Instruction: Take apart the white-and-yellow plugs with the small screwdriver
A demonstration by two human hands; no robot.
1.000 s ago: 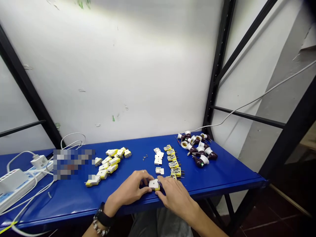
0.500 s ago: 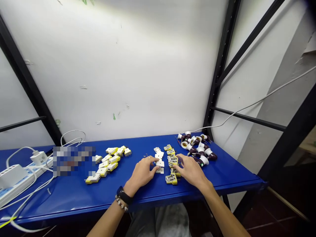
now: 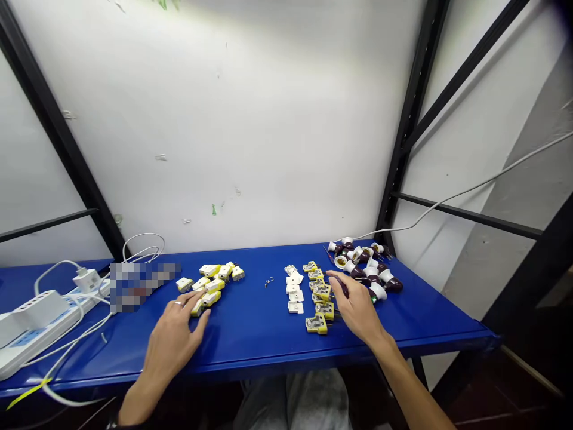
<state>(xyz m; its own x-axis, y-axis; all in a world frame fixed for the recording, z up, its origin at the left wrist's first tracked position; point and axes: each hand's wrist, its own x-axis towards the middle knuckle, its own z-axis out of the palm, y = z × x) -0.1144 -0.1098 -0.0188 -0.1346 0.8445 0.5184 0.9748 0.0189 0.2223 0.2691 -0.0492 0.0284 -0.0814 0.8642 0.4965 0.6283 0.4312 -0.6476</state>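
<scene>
My left hand (image 3: 173, 334) reaches over the front of a group of white-and-yellow plugs (image 3: 213, 286). Its fingers are stretched out and touch the nearest plugs; the thumb stands apart. The hand hides part of the group. My right hand (image 3: 358, 307) rests beside a column of uncovered yellow plug bases (image 3: 316, 324), whose inner metal parts show. Its fingers are curled around a dark purplish thing (image 3: 341, 285), mostly hidden and too small to name. White plug covers (image 3: 295, 307) lie in a column left of these bases.
Small screws (image 3: 269, 281) lie at mid-table. Purple-and-white lamp holders (image 3: 391, 280) are heaped at the back right. A white power strip (image 3: 27, 338) with looping cables fills the left side of the blue table (image 3: 250, 340). Black rack posts (image 3: 414, 113) stand at both sides.
My left hand has left the white covers and moved left to the finished-looking white-and-yellow plugs. My right hand has shifted slightly back from the yellow bases. The view has turned a little.
</scene>
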